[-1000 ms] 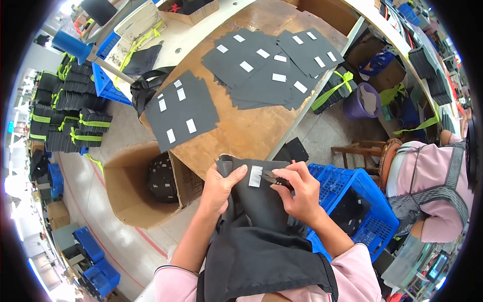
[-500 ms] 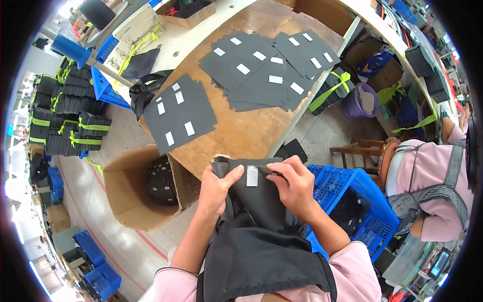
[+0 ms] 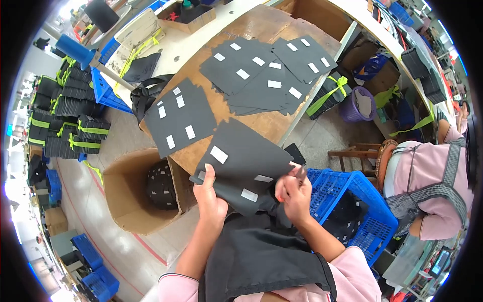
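Note:
A black fabric panel [image 3: 246,151] with white rectangular patches is stretched out, slightly curved, in front of me. My left hand [image 3: 210,200] grips its left edge, with the thumb on top beside a patch. At the panel's right corner is my right hand [image 3: 294,194], fingers curled and partly blurred. Something small and dark shows at those fingers, too smeared to name. Flat on the wooden tabletop [image 3: 216,98], a similar panel [image 3: 181,118] lies to the left and an overlapping spread of panels [image 3: 251,75] farther back.
An open cardboard box [image 3: 126,196] with dark pieces inside stands at the left. On the right are a blue crate [image 3: 370,221] holding black pieces, a wooden stool [image 3: 359,153] and a seated person [image 3: 427,186]. Tied black stacks [image 3: 70,110] fill the far left.
The panel, earlier bunched upright between both hands, is now spread open with several patches showing. My left hand has moved slightly down and left; my right hand has lowered a little.

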Action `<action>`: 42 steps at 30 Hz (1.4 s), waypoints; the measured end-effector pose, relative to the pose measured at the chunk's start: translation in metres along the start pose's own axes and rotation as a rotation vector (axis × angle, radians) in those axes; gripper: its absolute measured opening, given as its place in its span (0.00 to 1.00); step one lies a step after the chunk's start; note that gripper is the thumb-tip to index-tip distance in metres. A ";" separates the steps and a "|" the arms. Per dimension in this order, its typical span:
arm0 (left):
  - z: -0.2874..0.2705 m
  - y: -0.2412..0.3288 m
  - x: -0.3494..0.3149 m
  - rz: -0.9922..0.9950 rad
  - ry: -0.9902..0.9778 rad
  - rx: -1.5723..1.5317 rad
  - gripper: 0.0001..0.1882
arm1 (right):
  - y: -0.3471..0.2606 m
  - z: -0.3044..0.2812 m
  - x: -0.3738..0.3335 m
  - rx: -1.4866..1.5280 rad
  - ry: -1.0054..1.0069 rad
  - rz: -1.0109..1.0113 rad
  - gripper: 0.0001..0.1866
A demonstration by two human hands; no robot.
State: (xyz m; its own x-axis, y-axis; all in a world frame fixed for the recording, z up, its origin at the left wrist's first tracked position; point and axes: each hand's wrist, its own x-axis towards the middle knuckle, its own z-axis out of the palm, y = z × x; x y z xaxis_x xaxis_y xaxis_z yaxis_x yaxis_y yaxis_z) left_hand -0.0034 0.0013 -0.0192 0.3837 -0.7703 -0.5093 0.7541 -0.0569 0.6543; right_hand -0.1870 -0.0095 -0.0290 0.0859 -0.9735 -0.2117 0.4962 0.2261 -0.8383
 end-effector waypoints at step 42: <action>0.033 0.031 -0.015 -0.229 -0.328 0.566 0.16 | -0.043 0.017 0.015 -1.052 -0.182 -0.754 0.15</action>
State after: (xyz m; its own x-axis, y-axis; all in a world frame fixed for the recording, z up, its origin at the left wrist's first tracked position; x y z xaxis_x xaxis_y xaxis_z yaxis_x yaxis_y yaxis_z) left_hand -0.0034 -0.0092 0.0271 -0.0004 -0.8463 -0.5327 0.3688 -0.4953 0.7866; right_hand -0.1923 -0.0347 0.0120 0.2415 -0.8430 0.4807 -0.4286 -0.5371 -0.7265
